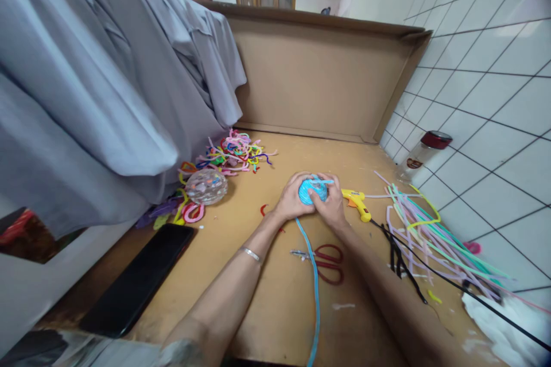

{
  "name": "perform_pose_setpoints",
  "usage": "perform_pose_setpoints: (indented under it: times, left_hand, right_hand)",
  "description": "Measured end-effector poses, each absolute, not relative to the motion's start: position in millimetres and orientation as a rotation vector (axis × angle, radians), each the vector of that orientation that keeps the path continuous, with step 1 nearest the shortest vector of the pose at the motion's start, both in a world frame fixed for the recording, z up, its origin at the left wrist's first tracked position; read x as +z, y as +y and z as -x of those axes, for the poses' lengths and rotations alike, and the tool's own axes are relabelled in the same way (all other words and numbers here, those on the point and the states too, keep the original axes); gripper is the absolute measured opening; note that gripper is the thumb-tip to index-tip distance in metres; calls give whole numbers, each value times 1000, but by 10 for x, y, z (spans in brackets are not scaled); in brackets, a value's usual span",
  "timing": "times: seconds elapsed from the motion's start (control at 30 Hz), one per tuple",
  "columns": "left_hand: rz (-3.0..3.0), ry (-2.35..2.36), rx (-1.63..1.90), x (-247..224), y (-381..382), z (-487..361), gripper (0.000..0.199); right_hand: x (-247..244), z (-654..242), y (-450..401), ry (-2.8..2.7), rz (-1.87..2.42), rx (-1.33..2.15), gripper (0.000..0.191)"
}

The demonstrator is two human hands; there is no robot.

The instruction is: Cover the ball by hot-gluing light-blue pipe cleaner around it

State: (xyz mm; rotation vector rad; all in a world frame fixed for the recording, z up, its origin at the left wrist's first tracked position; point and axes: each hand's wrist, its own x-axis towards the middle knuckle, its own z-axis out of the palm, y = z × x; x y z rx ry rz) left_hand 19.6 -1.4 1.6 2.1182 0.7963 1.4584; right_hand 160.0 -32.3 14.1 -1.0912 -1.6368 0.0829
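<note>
Both left hand point(293, 199) and right hand point(331, 202) hold a blue ball point(306, 190), apparently wound, between their fingers.

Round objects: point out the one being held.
The bright-blue, strand-wrapped ball, cupped between the left hand and right hand. The shiny, see-through, colour-flecked round object sits untouched near the draped grey cloth.

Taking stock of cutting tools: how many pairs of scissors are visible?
1: red-handled scissors on the brown table, crossed in view by the blue strand. Others could be hidden under the tangled pipe cleaners.
</note>
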Motion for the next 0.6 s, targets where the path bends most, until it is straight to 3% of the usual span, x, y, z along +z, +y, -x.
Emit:
perform_pose_setpoints:
  times: [0.43, 0.6]
  left_hand:
    - [-2035, 831, 1386, 47, -13, -168, 68]
    - [-2028, 878, 1372, 29, 4, -171, 74]
  right_hand:
    - [295, -1671, -351, -1594, 1036, 127, 16]
    - [391, -1922, -266, -1470, 1368, -17, 23]
